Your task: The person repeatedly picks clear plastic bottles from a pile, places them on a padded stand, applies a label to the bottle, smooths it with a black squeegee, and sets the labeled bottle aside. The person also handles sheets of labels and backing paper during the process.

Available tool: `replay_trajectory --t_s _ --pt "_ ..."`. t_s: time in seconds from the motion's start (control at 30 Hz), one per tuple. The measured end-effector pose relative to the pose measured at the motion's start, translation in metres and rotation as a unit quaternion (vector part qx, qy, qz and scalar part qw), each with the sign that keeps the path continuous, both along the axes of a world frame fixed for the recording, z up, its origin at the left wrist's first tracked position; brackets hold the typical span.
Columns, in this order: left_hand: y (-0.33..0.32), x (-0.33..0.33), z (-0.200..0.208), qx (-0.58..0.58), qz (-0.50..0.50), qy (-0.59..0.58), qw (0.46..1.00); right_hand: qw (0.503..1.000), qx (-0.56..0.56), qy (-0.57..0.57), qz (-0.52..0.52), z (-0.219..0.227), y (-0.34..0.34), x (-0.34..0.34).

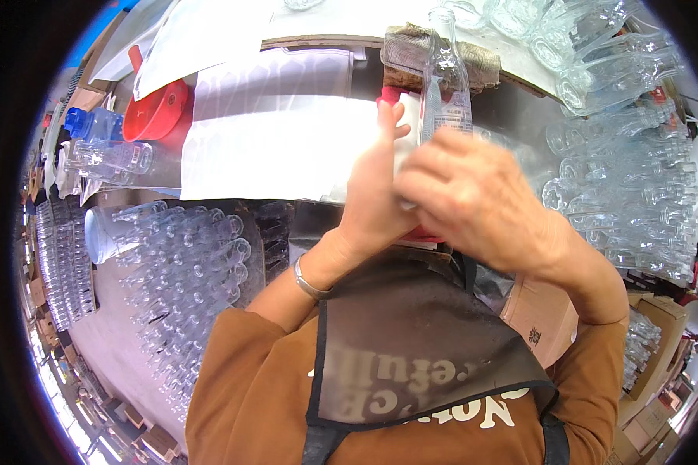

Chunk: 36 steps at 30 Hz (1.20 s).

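Note:
A clear glass bottle [446, 74] with printing on its side lies with its neck away from me, propped on a cloth-wrapped block [403, 53]. My left hand [372, 186] is beside the bottle, its fingers bent around the edge of a white paper-like piece [411, 116]. A bit of red [392, 94] shows past its fingertips. Across the bottle's near end, my right hand [469, 186] has curled fingers, slightly blurred by motion. Its fingertips are pinched together close to the left palm, and what they hold is hidden. The bottle's base is out of sight behind that hand.
White sheets [264, 132] cover the bench at the left, beside a red funnel [157, 112] and a blue-capped bottle [93, 124]. Many clear glass bottles lie stacked at the right [620, 178] and stand at lower left [178, 287]. A cardboard box [539, 318] sits near my right elbow.

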<state>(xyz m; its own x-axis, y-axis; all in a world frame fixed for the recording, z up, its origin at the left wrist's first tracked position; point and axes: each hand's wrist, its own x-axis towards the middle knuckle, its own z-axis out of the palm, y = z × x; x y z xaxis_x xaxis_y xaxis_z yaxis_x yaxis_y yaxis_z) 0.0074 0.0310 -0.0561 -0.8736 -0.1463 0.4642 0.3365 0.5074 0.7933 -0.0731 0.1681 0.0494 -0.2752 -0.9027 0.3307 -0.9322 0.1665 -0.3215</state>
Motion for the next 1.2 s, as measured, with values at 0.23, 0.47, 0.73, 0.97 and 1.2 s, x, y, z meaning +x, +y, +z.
replay_trajectory --t_s 0.23,0.47,0.73,0.97,1.2 --pt "-0.003 0.006 0.001 -0.012 -0.012 -0.033 0.999 0.976 -0.107 0.125 -0.14 0.004 0.002 -0.05" --pt "-0.007 0.011 0.005 0.004 -0.043 -0.048 0.998 0.945 -0.12 -0.156 -0.262 0.001 0.019 -0.077" --pt "-0.019 0.012 0.005 0.002 -0.062 -0.096 0.993 0.977 -0.128 -0.128 -0.116 -0.025 0.034 -0.058" --pt "-0.02 0.01 0.001 0.057 -0.075 -0.111 0.989 0.958 -0.2 -0.201 -0.045 -0.063 0.074 0.0" --pt "-0.013 0.011 0.014 0.022 -0.059 -0.12 0.991 0.932 -0.192 -0.163 -0.262 -0.034 0.055 -0.065"
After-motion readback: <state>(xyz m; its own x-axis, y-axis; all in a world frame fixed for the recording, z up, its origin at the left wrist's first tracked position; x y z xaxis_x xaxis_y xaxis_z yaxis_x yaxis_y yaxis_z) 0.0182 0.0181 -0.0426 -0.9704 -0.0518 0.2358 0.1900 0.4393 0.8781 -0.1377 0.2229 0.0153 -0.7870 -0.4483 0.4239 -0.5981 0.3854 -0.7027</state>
